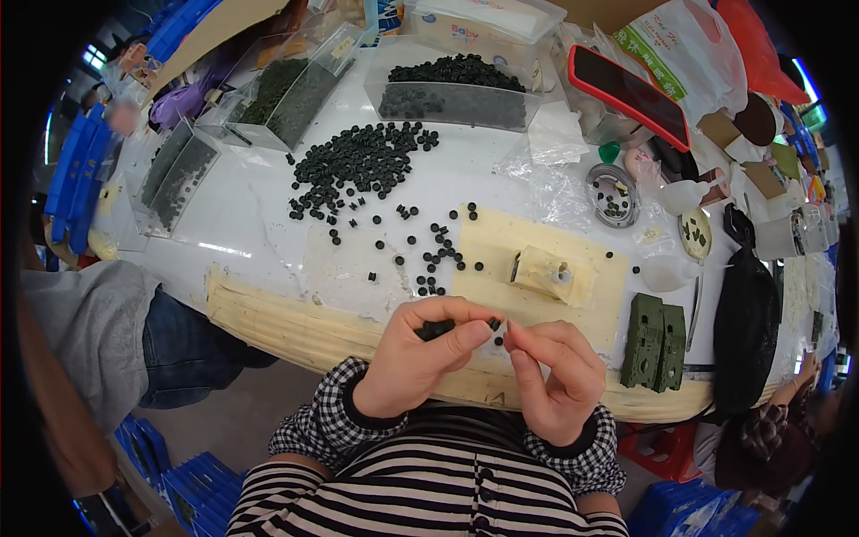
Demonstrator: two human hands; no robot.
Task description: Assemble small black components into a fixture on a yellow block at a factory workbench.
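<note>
Left hand point(425, 349): pinching one black wheel point(494, 324), curling around more wheels point(434, 330).
Right hand point(562, 371): hovering just beside; whether gripping, cannot tell.
Black wheel: sitting between both hands, near the table's front edge point(277, 311).

Top point(407, 479) is black-and-cream with horizontal stripes and dark round buttons point(487, 493) down the front, 2 puffy black-and-white gingham oversleeves point(327, 419) end in plain black cuffs point(369, 420), left hand point(416, 358) and right hand point(561, 382) bare.

Some kind of parts workshop tbh: plastic tubs point(530, 109), heaps of little black parts point(358, 161), blue crates point(201, 492), other people point(85, 313) close by.
</note>
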